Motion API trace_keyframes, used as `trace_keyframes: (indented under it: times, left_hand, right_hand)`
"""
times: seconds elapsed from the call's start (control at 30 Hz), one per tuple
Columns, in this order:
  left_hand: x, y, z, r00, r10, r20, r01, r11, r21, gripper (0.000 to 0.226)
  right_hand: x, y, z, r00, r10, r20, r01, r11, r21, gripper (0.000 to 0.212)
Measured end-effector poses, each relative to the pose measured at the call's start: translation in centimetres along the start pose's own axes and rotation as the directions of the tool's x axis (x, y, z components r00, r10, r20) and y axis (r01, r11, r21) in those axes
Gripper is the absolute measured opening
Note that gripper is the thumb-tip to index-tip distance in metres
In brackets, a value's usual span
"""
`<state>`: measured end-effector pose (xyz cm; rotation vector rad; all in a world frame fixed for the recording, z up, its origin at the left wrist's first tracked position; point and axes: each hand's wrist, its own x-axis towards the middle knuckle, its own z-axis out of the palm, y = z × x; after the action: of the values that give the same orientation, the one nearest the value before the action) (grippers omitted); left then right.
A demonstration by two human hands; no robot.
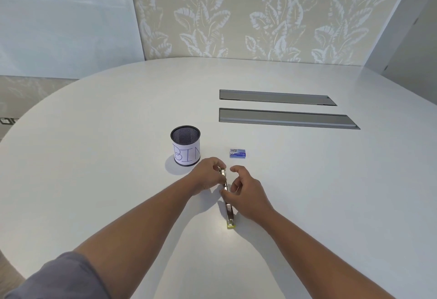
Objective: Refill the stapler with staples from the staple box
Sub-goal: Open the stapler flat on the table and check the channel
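A metal stapler [229,211] lies unfolded flat on the white table [307,192], its long axis running away from me, a yellow-green tip at the near end. My left hand [208,177] grips the stapler's far end with its fingertips. My right hand [246,191] pinches the stapler's middle with thumb and fingers, the index finger curled above it. The small blue staple box [238,153] rests closed on the table just beyond my hands, touched by neither.
A black mesh cup [185,146] wrapped in white paper marked "BIN" stands left of the staple box. Two long grey cable slots [283,119] are set into the table farther back right. A patterned wall rises behind the table.
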<state>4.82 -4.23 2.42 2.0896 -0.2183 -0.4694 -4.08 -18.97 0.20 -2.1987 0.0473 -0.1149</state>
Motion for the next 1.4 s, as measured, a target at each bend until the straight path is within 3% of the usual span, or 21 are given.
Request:
trace_keyframes:
  times: [0.13,0.3,0.8,1.4]
  left_hand:
    - [0.0,-0.1,0.1,1.000,0.002,-0.015,-0.002,1.000,-0.011,0.039]
    - [0.0,-0.2,0.0,1.000,0.002,-0.019,-0.002,1.000,-0.007,0.039]
    - [-0.4,-0.3,0.0,0.999,0.032,-0.028,-0.032,0.999,-0.001,0.035]
    - [0.4,-0.1,0.0,0.999,0.037,0.000,-0.037,0.997,-0.067,0.049]
  right_hand:
    - [-0.7,-1.5,0.3,0.993,0.060,0.100,-0.025,0.947,-0.320,0.078]
    - [-1.4,-2.4,0.4,0.981,0.099,0.165,-0.013,0.891,-0.455,0.092]
    - [-1.7,-3.7,-0.4,0.953,0.182,0.242,-0.063,0.902,-0.428,0.087]
    - [0.3,-1.6,-1.3,0.950,0.178,0.255,-0.125,0.969,-0.212,0.077]
